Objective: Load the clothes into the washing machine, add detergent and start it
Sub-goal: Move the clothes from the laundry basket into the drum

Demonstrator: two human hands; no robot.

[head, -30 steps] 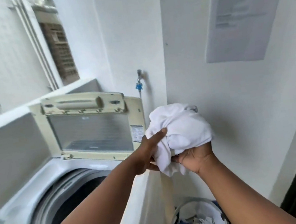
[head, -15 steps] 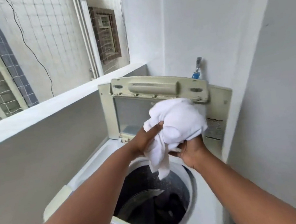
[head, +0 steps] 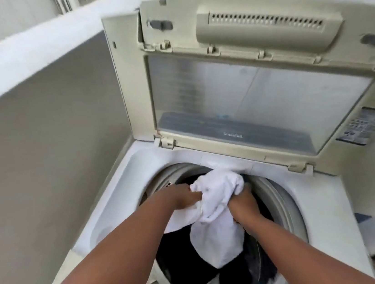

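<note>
washing machine point(head: 327, 197) lid point(head: 259, 99) up, drum already has dark clothes in it. white cloth point(head: 217, 211) was chest-high half a second ago, now down in the drum mouth, tail hanging inside. left hand point(head: 184, 196) and right hand point(head: 242, 207) both bunched on it. looks like release next; detergent and start not done.

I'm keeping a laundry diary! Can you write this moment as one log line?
step: loading | both hands grip white cloth | over drum | lid up
</note>
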